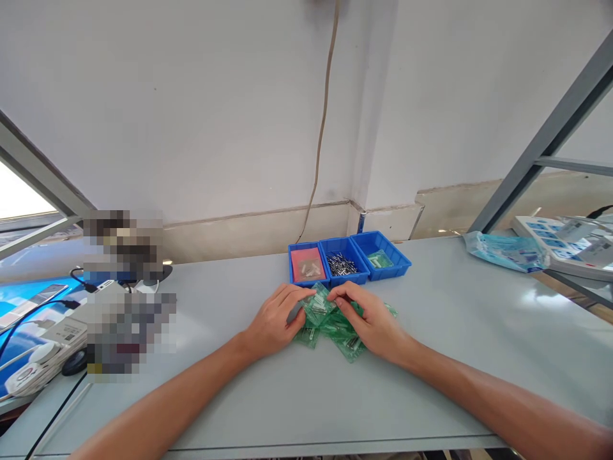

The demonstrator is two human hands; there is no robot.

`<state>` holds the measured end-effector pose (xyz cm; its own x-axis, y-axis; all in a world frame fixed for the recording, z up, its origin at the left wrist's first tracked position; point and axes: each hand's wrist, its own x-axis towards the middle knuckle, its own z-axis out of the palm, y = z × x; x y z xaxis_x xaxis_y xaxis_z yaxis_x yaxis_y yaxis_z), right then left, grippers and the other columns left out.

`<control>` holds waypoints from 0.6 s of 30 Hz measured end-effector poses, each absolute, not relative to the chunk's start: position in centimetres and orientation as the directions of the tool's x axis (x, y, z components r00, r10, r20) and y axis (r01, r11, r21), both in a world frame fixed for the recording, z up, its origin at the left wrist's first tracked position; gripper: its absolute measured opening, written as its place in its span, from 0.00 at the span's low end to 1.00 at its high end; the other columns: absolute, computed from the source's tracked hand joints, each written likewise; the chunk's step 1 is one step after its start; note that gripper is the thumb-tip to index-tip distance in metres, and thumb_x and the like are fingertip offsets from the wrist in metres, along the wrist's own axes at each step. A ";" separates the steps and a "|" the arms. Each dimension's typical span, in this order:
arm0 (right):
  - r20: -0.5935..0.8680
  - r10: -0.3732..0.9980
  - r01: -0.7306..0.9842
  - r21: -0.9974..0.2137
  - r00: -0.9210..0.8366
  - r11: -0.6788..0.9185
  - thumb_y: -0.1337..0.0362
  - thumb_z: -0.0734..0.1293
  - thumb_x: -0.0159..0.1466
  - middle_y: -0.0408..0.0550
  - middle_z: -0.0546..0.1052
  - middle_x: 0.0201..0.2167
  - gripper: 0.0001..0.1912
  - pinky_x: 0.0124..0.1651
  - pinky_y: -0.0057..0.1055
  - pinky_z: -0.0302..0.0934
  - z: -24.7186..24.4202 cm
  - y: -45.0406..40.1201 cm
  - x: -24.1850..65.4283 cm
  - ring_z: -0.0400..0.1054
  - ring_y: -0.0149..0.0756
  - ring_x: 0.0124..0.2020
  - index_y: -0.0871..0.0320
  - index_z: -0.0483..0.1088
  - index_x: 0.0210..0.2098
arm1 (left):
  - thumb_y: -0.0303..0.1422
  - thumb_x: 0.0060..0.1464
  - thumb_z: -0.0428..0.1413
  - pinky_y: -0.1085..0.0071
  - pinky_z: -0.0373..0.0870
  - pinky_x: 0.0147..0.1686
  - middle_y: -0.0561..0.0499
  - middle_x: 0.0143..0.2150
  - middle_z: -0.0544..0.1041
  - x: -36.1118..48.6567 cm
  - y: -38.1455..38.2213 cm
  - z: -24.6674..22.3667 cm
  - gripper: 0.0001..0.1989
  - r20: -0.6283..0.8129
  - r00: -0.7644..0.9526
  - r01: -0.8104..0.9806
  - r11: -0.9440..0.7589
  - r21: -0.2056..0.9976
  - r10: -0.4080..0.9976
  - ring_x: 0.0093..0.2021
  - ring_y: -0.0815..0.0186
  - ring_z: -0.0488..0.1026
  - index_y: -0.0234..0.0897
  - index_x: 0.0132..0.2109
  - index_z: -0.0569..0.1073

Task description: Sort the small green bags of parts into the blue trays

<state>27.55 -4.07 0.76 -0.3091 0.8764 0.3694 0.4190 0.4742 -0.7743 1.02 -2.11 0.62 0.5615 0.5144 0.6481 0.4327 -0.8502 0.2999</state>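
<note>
Between my two hands is a small green see-through plastic bag with slim metal pieces inside. My left hand is curled at its left edge, thumb and index finger on the bag. At its upper right corner, my right hand pinches the bag. More green plastic bags lie overlapped on the table beneath, partly hidden by my right hand. Just beyond stand three blue bins. The left bin holds a pink packet, the middle bin loose metal pins, and the right bin a green packet.
Cables, boxes and a partly pixelated area occupy the left end of the grey table. A blue plastic package and a white power strip sit at the far right. Behind the bins, a cord hangs down the wall.
</note>
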 end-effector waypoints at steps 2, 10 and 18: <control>0.372 0.875 0.421 -0.771 -0.310 0.477 0.57 0.59 0.81 0.47 0.81 0.47 0.13 0.49 0.38 0.70 0.7 -4.1 27.5 0.75 0.41 0.45 0.49 0.75 0.50 | 0.26 0.73 0.52 0.58 0.79 0.57 0.42 0.56 0.81 1.0 -2.1 0.6 0.19 0.645 0.563 0.435 -0.849 0.299 0.516 0.56 0.58 0.79 0.40 0.67 0.71; 0.384 0.869 0.426 -0.761 -0.313 0.490 0.56 0.58 0.81 0.48 0.81 0.46 0.14 0.47 0.38 0.70 0.4 -4.0 27.7 0.75 0.41 0.44 0.49 0.75 0.50 | 0.27 0.74 0.51 0.57 0.80 0.56 0.41 0.55 0.82 1.1 -2.1 0.6 0.18 0.641 0.560 0.440 -0.844 0.307 0.525 0.55 0.57 0.80 0.40 0.66 0.72; 0.375 0.875 0.428 -0.767 -0.307 0.479 0.58 0.59 0.81 0.47 0.82 0.45 0.13 0.46 0.37 0.69 0.8 -4.1 27.6 0.75 0.41 0.43 0.49 0.75 0.49 | 0.26 0.74 0.52 0.58 0.79 0.56 0.42 0.56 0.82 1.1 -2.1 0.6 0.18 0.647 0.563 0.430 -0.851 0.301 0.514 0.55 0.58 0.79 0.40 0.66 0.72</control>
<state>27.64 -4.11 0.77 -0.3070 0.8746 0.3752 0.4278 0.4790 -0.7665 1.10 -2.11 0.59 0.5632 0.5137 0.6472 0.4301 -0.8511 0.3012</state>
